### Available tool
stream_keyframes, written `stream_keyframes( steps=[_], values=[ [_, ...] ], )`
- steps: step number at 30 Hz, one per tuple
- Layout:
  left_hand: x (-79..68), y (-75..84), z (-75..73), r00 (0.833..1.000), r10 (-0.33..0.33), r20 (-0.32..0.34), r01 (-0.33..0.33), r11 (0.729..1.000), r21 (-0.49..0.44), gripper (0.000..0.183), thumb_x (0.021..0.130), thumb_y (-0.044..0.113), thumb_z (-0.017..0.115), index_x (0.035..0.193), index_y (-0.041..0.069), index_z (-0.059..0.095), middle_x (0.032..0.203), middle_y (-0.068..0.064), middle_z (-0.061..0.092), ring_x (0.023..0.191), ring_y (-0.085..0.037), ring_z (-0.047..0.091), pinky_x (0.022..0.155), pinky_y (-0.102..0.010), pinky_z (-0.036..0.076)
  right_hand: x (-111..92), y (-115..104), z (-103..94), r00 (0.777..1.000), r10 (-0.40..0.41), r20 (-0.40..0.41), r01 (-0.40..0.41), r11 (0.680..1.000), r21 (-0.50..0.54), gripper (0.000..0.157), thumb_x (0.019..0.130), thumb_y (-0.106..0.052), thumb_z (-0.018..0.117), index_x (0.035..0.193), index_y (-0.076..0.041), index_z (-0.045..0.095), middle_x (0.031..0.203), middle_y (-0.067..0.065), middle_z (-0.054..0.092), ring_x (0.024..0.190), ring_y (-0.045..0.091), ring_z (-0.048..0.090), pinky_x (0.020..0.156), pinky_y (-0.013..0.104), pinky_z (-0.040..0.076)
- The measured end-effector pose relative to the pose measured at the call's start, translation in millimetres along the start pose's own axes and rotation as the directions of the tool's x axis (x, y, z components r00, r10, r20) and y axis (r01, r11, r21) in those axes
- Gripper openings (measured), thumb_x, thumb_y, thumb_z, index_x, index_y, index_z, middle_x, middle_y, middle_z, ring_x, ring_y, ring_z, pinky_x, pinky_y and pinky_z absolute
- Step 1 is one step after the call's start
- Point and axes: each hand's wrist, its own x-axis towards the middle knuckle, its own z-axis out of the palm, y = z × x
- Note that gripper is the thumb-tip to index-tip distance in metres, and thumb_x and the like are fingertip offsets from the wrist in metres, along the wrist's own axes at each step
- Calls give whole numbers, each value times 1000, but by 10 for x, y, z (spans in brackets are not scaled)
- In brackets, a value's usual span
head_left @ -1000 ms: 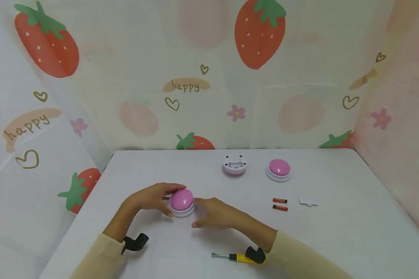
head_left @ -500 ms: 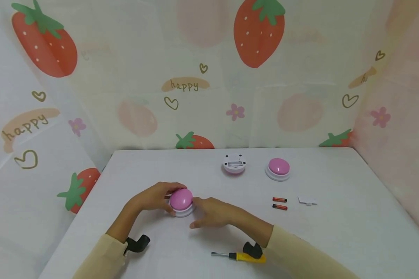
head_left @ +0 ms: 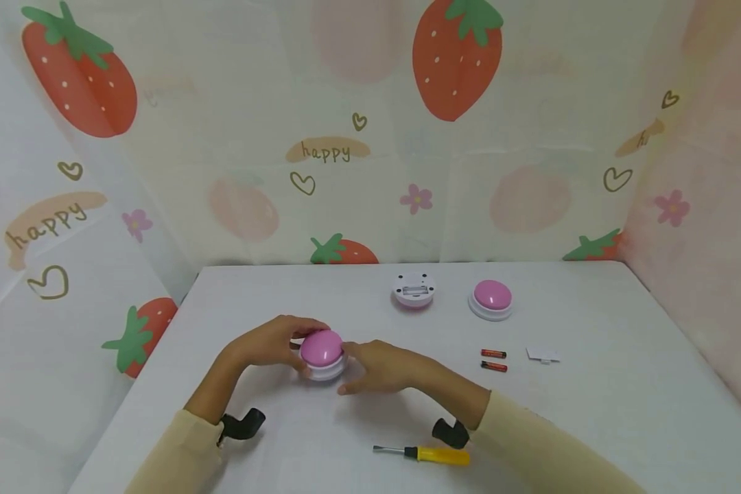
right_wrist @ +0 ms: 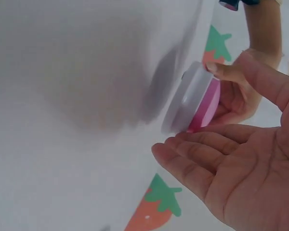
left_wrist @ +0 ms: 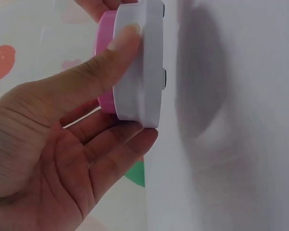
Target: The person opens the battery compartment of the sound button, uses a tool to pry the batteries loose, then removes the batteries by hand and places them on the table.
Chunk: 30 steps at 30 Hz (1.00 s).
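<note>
My left hand [head_left: 276, 343] grips a round push button [head_left: 321, 348] with a pink dome and a white base. Its thumb lies along the white side and its fingers curl round the far side. In the left wrist view small dark feet [left_wrist: 164, 79] show under the base, and a shadow falls apart from it on the table. My right hand [head_left: 383, 368] is on the button's other side, fingers [right_wrist: 197, 149] nearly straight with their tips at the rim, thumb held away from it.
Behind are an upturned push button [head_left: 414, 291] with its battery bay exposed and another pink push button [head_left: 492, 298]. Two red batteries [head_left: 494, 360] and a white battery cover [head_left: 543, 355] lie to the right. A yellow-handled screwdriver [head_left: 441, 455] lies in front.
The left hand has raised the push button slightly, and its thumb has come further round the white base. The right hand has moved up a little with it.
</note>
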Motion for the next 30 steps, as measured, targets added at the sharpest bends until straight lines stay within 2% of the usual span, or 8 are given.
stream_keyframes(
  steps=[7, 11, 16, 19, 25, 28, 30],
  values=[
    [52, 92, -21, 999, -25, 20, 27, 994, -103, 67, 80, 22, 88, 140, 9, 59, 133, -3, 64, 122, -23, 62, 102, -41, 53, -156, 56, -164, 998, -51, -30, 52, 999, 13, 80, 91, -44, 74, 156, -13, 40, 151, 2, 52, 140, 22, 46, 112, 45, 44],
    [125, 179, -11, 998, -23, 52, 31, 987, -156, 65, 83, 23, 85, 140, 9, 58, 132, -2, 65, 121, -20, 63, 103, -37, 52, -289, 167, -252, 989, -119, -84, 122, 992, 33, 77, 91, -35, 78, 155, -14, 42, 150, 2, 53, 136, 24, 51, 108, 43, 48],
    [220, 311, 25, 996, -30, 85, 48, 976, -210, 63, 86, 26, 82, 141, 7, 57, 131, -3, 66, 123, -19, 62, 103, -35, 52, -431, 283, -307, 969, -178, -173, 201, 971, 128, 71, 90, -24, 79, 152, -11, 47, 147, 4, 56, 130, 25, 58, 98, 40, 55],
    [291, 387, 70, 990, -58, 128, 92, 956, -279, 63, 88, 28, 79, 143, 6, 55, 130, -5, 67, 121, -21, 63, 101, -34, 53, -514, 339, -329, 953, -192, -236, 229, 963, 142, 65, 90, -21, 79, 148, -8, 52, 143, 5, 60, 123, 22, 63, 95, 36, 57],
    [406, 445, 185, 973, -135, 188, 204, 883, -422, 64, 92, 33, 73, 142, -1, 53, 122, -9, 68, 108, -23, 65, 95, -37, 57, -607, 442, -350, 919, -198, -340, 259, 955, 143, 56, 88, -15, 81, 140, -5, 61, 131, 8, 67, 109, 25, 70, 87, 30, 59],
    [449, 457, 248, 966, -155, 207, 238, 845, -479, 67, 94, 38, 72, 142, -4, 52, 122, -11, 67, 108, -24, 65, 96, -42, 57, -623, 508, -338, 918, -187, -350, 255, 954, 160, 54, 88, -15, 81, 138, -4, 62, 128, 9, 69, 104, 23, 71, 84, 26, 60],
    [467, 460, 284, 963, -145, 226, 244, 823, -512, 66, 95, 39, 71, 141, -5, 53, 123, -12, 66, 110, -25, 65, 97, -43, 56, -629, 546, -324, 921, -178, -346, 249, 953, 173, 53, 89, -16, 80, 138, -5, 63, 126, 8, 70, 101, 20, 72, 83, 24, 59]
  ],
)
